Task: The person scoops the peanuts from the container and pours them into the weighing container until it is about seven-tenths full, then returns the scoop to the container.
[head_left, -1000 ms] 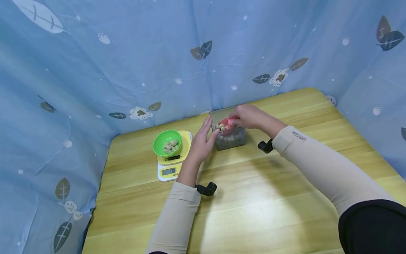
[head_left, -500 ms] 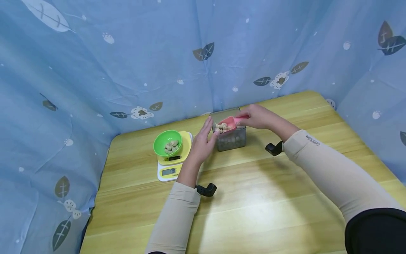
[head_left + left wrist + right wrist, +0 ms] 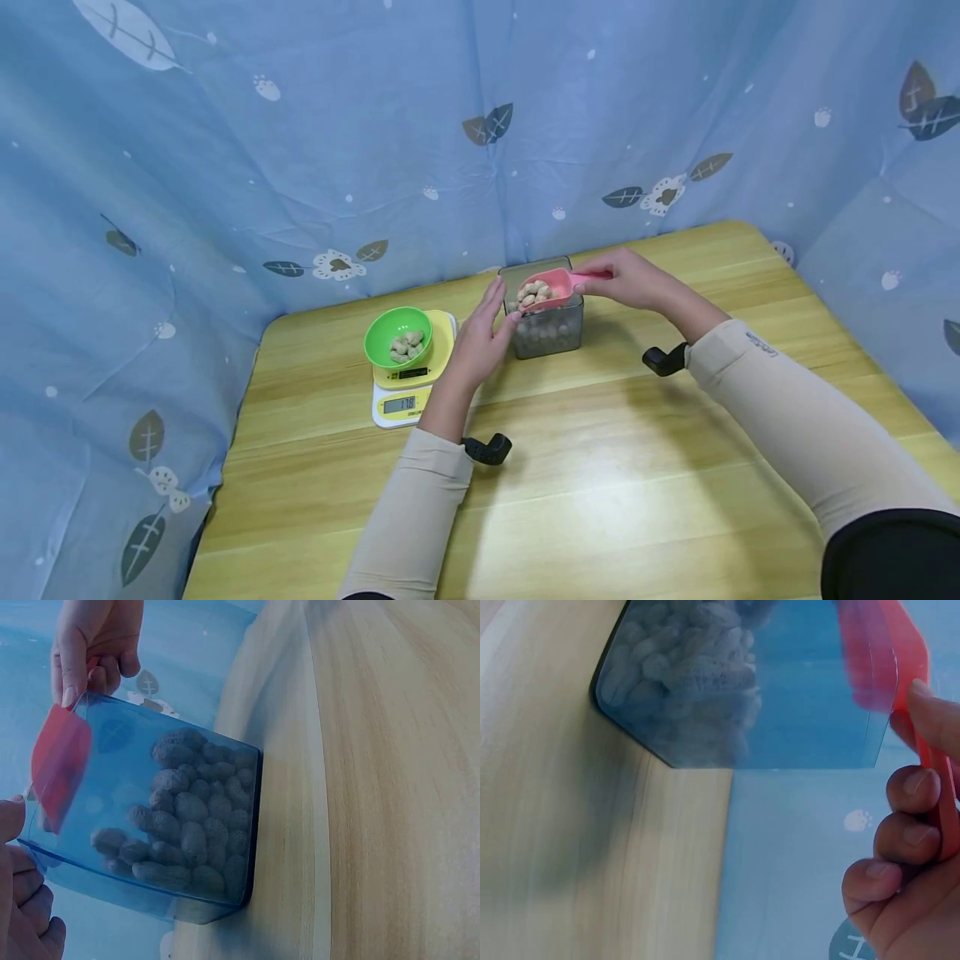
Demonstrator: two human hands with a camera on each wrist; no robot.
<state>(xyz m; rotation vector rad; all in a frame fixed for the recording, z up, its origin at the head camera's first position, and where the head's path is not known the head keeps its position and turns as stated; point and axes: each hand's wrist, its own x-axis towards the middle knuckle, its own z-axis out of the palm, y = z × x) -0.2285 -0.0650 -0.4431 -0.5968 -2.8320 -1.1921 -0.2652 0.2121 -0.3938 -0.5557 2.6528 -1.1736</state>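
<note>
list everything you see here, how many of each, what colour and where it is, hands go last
scoop: 1, pink-red, at the container's mouth
container: 1, see-through grey, on the table
peanuts: many, pale tan, in the scoop, container and bowl
bowl: 1, green, on the scale
scale: 1, yellow and white, left of the container
table: 1, light wood, under everything
cloth backdrop: count unclear, blue with leaf prints, around the table
wrist cameras: 2, black, one per wrist
sleeves: 2, beige, on the forearms
left hand: 1, bare, at the container's left side
right hand: 1, bare, holding the scoop's handle
</note>
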